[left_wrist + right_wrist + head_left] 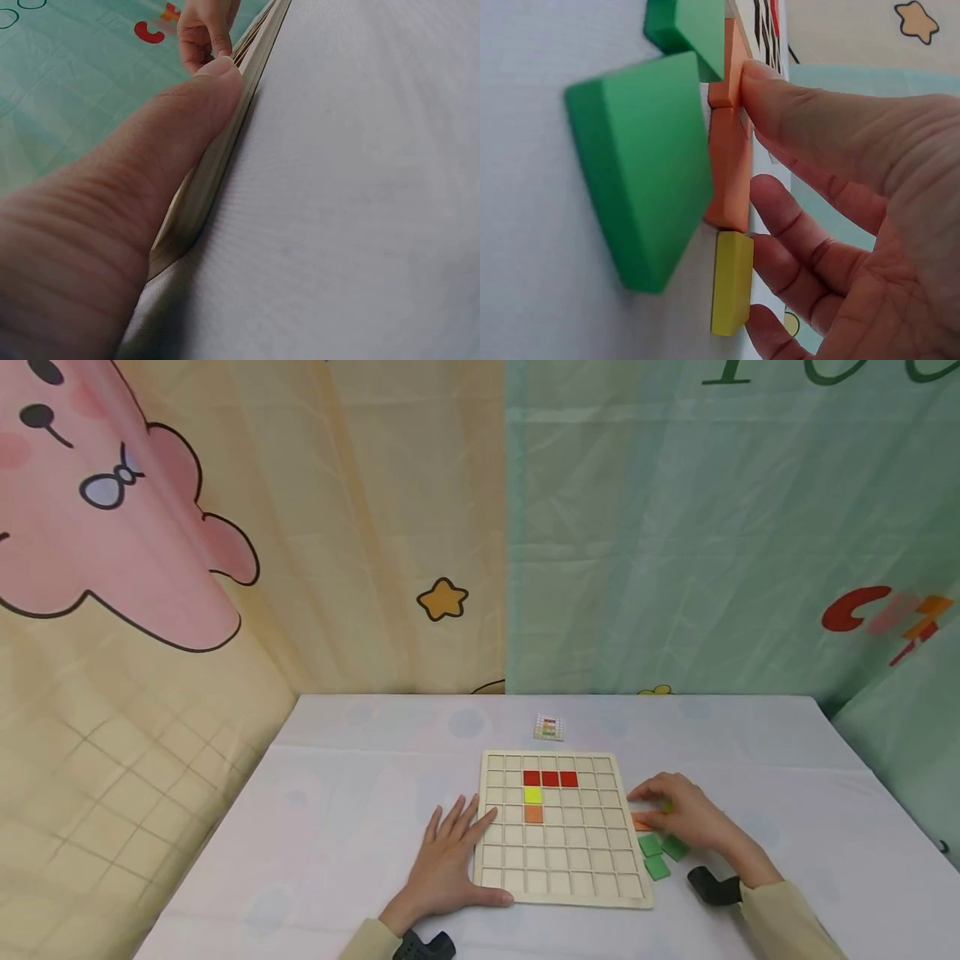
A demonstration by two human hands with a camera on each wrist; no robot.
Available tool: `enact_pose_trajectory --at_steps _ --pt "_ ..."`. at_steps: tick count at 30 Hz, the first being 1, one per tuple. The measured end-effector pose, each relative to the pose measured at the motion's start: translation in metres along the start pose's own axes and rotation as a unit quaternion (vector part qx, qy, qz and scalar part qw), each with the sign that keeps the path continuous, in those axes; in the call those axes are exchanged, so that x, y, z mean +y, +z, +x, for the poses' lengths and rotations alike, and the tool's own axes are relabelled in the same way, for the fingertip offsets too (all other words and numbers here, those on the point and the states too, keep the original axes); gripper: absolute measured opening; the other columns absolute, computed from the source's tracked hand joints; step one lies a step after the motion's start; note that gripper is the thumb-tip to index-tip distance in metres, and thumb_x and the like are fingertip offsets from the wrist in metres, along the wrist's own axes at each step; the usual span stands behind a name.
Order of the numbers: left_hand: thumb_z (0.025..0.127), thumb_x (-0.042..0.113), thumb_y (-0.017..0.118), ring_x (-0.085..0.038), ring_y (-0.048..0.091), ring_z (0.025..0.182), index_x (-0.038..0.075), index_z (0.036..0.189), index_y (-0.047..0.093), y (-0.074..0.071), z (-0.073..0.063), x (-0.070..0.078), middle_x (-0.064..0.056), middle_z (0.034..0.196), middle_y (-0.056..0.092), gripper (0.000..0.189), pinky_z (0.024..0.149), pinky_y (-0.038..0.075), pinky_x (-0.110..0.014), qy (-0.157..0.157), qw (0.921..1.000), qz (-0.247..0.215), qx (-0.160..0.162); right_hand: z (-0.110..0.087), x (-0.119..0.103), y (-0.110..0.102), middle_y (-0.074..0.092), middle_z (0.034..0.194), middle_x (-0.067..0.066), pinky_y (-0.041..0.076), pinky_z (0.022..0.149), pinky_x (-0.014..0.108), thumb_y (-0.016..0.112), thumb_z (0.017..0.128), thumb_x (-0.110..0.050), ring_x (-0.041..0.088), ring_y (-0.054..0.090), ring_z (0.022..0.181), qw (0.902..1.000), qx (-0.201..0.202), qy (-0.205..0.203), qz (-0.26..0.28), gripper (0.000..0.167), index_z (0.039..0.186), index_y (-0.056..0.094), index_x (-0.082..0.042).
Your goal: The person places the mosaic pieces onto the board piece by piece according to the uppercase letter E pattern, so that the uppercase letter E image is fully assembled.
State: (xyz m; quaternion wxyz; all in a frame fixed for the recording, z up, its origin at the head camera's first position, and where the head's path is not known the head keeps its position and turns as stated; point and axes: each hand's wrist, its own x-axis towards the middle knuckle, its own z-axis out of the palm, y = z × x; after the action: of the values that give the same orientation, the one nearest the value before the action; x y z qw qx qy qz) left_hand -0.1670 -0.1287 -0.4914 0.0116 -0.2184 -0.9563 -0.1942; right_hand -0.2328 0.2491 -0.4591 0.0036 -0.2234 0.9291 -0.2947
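Black wrist mount (425,946): nearest, off the near-left corner of the grid board (577,837).
Board cells: red tiles (550,778), three in a row; yellow tile (532,795), then orange tile (533,814), below the leftmost red.
Right of board: green tiles (657,867); two loose orange tiles (731,169), loose yellow tile (733,285), clear only from the right wrist.
Left hand (447,872): spread wide, holding nothing, touching the board's left side.
Right hand (690,814): fingers half-bent, thumb touching a loose orange tile; grip, cannot tell.

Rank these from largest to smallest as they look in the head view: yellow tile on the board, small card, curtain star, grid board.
1. Grid board
2. Curtain star
3. Small card
4. Yellow tile
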Motion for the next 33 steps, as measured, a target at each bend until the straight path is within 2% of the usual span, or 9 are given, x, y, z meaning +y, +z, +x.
enact_pose_trajectory --at_steps 6,11,20,24,29,33 --pt "0.062 0.085 0.057 -0.026 0.003 0.143 0.019 0.15 0.032 -0.0002 -0.0008 -0.0003 -0.006 0.157 0.013 0.112 0.112 -0.002 -0.049 -0.004 1.0 0.003 -0.001 0.0039 0.0032 0.0009 0.056 0.093 -0.004 0.034 0.077 0.045 0.078 0.078 -0.023 0.022 0.049 0.09 0.999 -0.007 0.044 -0.008 0.024 0.1 0.07 -0.018" --pt "0.062 0.084 0.057 -0.026 0.003 0.143 0.019 0.149 0.032 -0.0009 -0.0015 0.0 -0.007 0.157 0.013 0.112 0.112 -0.002 -0.05 -0.007 1.0 0.0 -0.005 0.0053 0.0023 0.0002 0.053 0.087 -0.004 0.031 0.071 0.039 0.078 0.079 -0.024 0.018 0.046 0.081 0.9988 -0.007 0.048 -0.008 0.02 0.096 0.069 -0.019" --pt "0.062 0.084 0.057 -0.026 0.003 0.143 0.019 0.15 0.032 -0.0001 -0.0002 -0.0004 -0.006 0.157 0.013 0.112 0.112 -0.003 -0.049 -0.005 1.0 -0.005 -0.005 0.0077 0.0045 0.0007 0.052 0.082 -0.006 0.033 0.067 0.035 0.075 0.083 -0.023 0.016 0.045 0.077 0.9991 0.007 0.037 -0.022 0.012 0.092 0.069 -0.02" --pt "0.062 0.084 0.057 -0.026 0.003 0.143 0.019 0.15 0.032 -0.0003 -0.0003 -0.0005 -0.006 0.158 0.012 0.112 0.112 -0.003 -0.049 -0.004 1.0 -0.006 -0.006 0.0048 0.0058 0.0 0.054 0.086 -0.006 0.037 0.071 0.037 0.077 0.081 -0.027 0.017 0.048 0.083 0.9991 0.0 0.04 -0.015 0.019 0.096 0.071 -0.018" --pt "0.063 0.083 0.059 -0.026 0.004 0.143 0.019 0.15 0.032 -0.001 -0.0004 -0.0007 -0.006 0.157 0.013 0.112 0.112 -0.003 -0.049 -0.002 1.0 -0.006 0.0 0.0023 0.0036 -0.0024 0.058 0.089 -0.003 0.044 0.07 0.034 0.078 0.079 -0.016 0.018 0.052 0.085 0.9989 0.001 0.042 0.019 0.021 0.099 0.074 -0.012" --pt "0.063 0.082 0.06 -0.026 0.003 0.143 0.019 0.15 0.032 -0.0007 -0.0003 -0.0006 -0.006 0.157 0.013 0.112 0.112 -0.003 -0.049 -0.003 1.0 -0.007 0.001 0.0047 -0.001 -0.0021 0.058 0.086 -0.004 0.043 0.065 0.031 0.077 0.08 -0.016 0.015 0.049 0.078 0.9992 0.008 0.039 0.009 0.013 0.092 0.073 -0.011"
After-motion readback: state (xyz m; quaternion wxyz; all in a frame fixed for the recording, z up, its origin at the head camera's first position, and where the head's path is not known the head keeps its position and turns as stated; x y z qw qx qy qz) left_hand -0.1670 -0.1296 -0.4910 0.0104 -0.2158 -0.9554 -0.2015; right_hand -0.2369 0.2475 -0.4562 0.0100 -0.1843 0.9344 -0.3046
